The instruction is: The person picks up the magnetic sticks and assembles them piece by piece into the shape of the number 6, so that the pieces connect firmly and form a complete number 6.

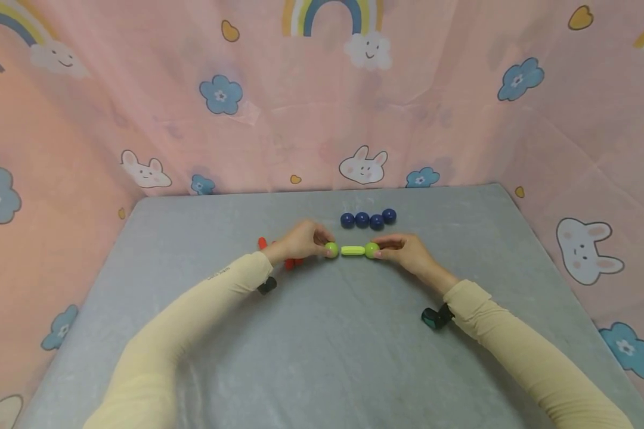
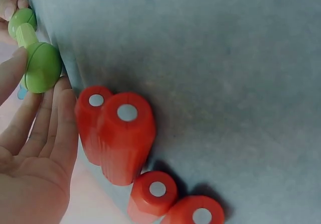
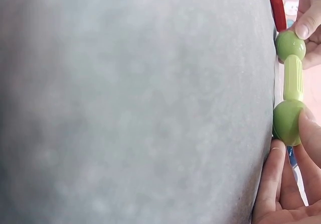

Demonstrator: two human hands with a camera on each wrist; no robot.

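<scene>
At the far left, a pink cloth (image 1: 86,155) printed with rainbows, flowers and rabbits rises beside the grey table (image 1: 311,357) and runs along its back edge too. A cream left sleeve (image 1: 193,310) reaches in over the tabletop, with a small black device (image 1: 267,286) at its wrist. Next come the red rods (image 2: 128,138), partly hidden behind the left hand in the head view; the left wrist view shows four of them, close together, each with a pale disc on its end. The left hand (image 1: 302,240) has its thumb and fingers closed in a pinch round the left green ball (image 1: 331,249). Just right of that ball lies the yellow-green rod (image 1: 352,251), near the middle of the table and pointing across it, a narrow gap between the two showing in the head view. Behind the rod, farther back, four dark blue balls (image 1: 362,220) stand in a slightly uneven row. The rod's right end meets the right green ball (image 1: 372,250), which the right hand (image 1: 410,253) pinches between thumb and fingers. Beyond it are a dark device (image 1: 434,319) at the wrist and the cream right sleeve (image 1: 531,351)
</scene>
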